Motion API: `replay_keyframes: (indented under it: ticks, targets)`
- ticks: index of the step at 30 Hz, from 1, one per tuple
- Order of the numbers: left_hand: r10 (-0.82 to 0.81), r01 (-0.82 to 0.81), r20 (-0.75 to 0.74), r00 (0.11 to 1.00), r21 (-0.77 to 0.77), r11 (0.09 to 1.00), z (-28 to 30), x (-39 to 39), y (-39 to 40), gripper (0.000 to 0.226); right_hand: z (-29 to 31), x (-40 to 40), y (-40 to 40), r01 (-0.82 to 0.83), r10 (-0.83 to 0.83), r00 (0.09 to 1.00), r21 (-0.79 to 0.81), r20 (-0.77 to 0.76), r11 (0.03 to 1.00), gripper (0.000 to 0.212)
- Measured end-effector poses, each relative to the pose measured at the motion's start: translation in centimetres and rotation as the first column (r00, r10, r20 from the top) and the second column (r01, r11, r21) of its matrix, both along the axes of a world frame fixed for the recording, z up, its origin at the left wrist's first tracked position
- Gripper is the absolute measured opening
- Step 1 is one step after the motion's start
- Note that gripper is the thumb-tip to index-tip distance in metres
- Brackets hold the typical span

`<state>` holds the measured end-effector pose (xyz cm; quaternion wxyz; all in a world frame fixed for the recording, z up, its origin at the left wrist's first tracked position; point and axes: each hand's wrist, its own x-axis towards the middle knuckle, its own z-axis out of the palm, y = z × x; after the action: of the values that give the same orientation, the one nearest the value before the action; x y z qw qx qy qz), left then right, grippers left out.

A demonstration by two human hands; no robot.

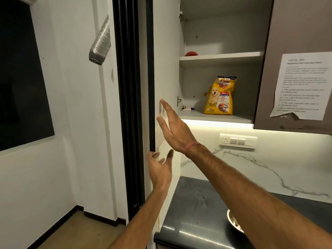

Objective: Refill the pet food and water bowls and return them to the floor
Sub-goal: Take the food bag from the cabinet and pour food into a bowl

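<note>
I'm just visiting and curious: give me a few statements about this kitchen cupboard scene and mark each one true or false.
1. The yellow dog-food bag stands upright on the lower shelf of the open wall cupboard. True.
2. The right hand grips the bag. False: its fingers are straight, by the open white cupboard door, and hold nothing.
3. The left hand holds nothing. True.
4. A printed paper sheet hangs on the closed grey cupboard door. True.
5. The upper shelf holds a second yellow bag. False: only a small red rounded object shows there.
6. The round metal bowl sits on the floor. False: it is on the dark countertop.
</note>
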<state>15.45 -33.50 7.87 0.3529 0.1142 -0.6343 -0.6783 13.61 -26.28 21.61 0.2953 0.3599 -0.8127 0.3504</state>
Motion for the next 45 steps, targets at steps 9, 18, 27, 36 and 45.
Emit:
replay_keyframes:
  ticks: [9,18,27,36,45]
  targets:
    - [-0.086,0.102,0.073,0.994,-0.257,0.961,0.9,-4.2,6.6,0.088,0.5,-5.5,6.5,0.141,-0.141,0.99,0.034,0.018,0.989,0.064]
    - [-0.061,0.066,0.025,0.998,-0.271,0.96,5.6,-12.3,14.5,0.093,2.1,-12.8,18.4,0.249,-0.249,0.968,0.031,0.024,0.968,0.068]
    - [-0.054,0.038,-0.045,0.998,-0.306,0.951,10.4,-20.0,20.7,0.091,2.2,-20.0,27.5,0.291,-0.292,0.956,0.025,0.038,0.956,0.069]
    - [-0.076,0.047,-0.058,0.995,-0.4,0.916,14.2,-27.1,22.8,0.089,2.5,-27.3,31.4,0.323,-0.322,0.943,-0.009,0.081,0.946,0.076]
    - [-0.126,0.165,0.11,0.986,-0.517,0.84,16.5,-37.9,20.6,0.081,2.8,-36.4,29.4,0.328,-0.196,0.897,-0.298,0.397,0.896,0.105]
